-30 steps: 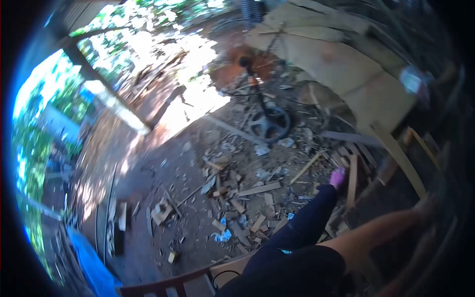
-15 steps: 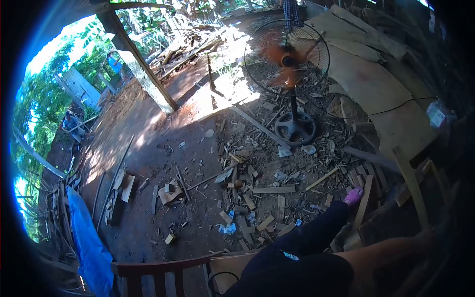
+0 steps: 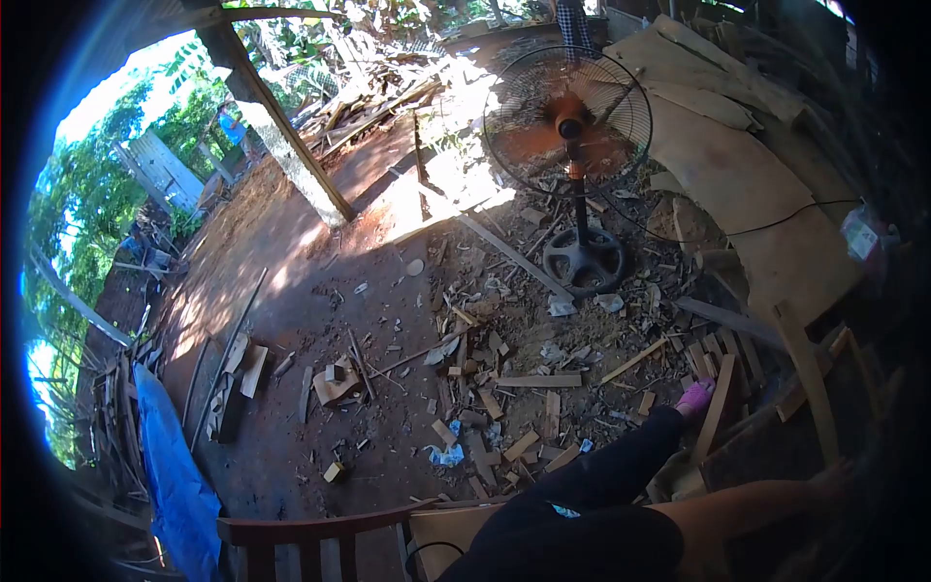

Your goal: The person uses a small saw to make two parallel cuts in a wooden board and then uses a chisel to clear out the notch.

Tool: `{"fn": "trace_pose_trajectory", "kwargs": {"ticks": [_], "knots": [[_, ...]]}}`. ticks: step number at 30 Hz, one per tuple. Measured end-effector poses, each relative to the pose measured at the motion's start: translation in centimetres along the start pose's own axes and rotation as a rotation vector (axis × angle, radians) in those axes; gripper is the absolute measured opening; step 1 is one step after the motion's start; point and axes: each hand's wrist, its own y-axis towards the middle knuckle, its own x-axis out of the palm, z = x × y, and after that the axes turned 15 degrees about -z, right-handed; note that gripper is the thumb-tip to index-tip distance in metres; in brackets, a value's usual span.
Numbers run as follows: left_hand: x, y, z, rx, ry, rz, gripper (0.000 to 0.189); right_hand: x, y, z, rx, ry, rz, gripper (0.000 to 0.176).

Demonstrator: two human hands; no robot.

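right hand (image 3: 842, 475) sits at the lower end of a wood slat (image 3: 807, 383) running up-left; grip too dark to tell, left hand unseen

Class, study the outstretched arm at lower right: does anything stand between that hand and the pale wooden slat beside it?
Nothing visible does. The right hand sits at the lower end of the pale wooden slat, no object showing between them, though that corner is dark and blurred.

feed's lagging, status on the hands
Right hand out at picture edge by the leaning wood slat, grip unclear. Left hand not in view. Ahead on the floor: standing fan, wood scraps.
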Motion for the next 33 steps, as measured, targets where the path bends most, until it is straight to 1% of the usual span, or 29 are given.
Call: {"fn": "trace_pose_trajectory", "kwargs": {"ticks": [2,4,5,7,11,14,16,20,22,26,29,31,33], "knots": [[0.3,0.0,-0.1,0.027,0.008,0.03,0.034,0.2,1.5,-0.6,0.022,0.017,-0.01,0.023],[-0.2,0.0,0.3,-0.004,-0.123,-0.024,0.034,0.5,3.9,-1.8,0.039,0.045,-0.014,0.023],[-0.4,0.2,0.4,0.001,-0.122,-0.013,0.034,0.7,4.1,-2.1,0.048,0.05,-0.018,0.024],[-0.8,-0.1,0.6,0.004,-0.044,-0.063,0.032,1.2,5.7,-3.4,0.051,0.06,-0.023,0.024],[-1.1,-0.7,0.5,0.03,0.0,-0.018,0.029,1.9,7.7,-4.9,0.041,0.07,-0.039,0.024],[-0.7,-0.7,1.3,0.055,0.034,-0.051,0.029,1.3,7.5,-5.3,0.049,0.087,-0.043,0.025],[-0.8,-0.8,1.3,0.036,0.033,-0.016,0.03,1.4,7.6,-4.7,0.052,0.096,-0.037,0.025],[-0.8,-1.3,1.4,0.074,0.038,0.017,0.031,1.0,5.9,-3.7,0.071,0.102,-0.045,0.026],[-1.1,-1.1,1.6,0.009,-0.218,0.008,0.03,0.6,4.3,-2.3,0.095,0.09,-0.047,0.026],[-1.8,-0.1,1.5,0.0,-0.195,-0.011,0.03,0.4,1.5,0.5,0.121,0.088,-0.062,0.026],[-1.3,-0.6,1.6,-0.006,-0.179,-0.042,0.029,0.1,2.0,0.1,0.141,0.11,-0.075,0.027],[-2.3,-0.9,2.4,0.011,-0.03,-0.03,0.028,-0.2,2.7,-0.6,0.143,0.124,-0.079,0.027],[-1.9,-0.9,2.3,0.006,-0.051,-0.014,0.028,-0.5,2.8,-1.2,0.152,0.128,-0.089,0.027]]}}
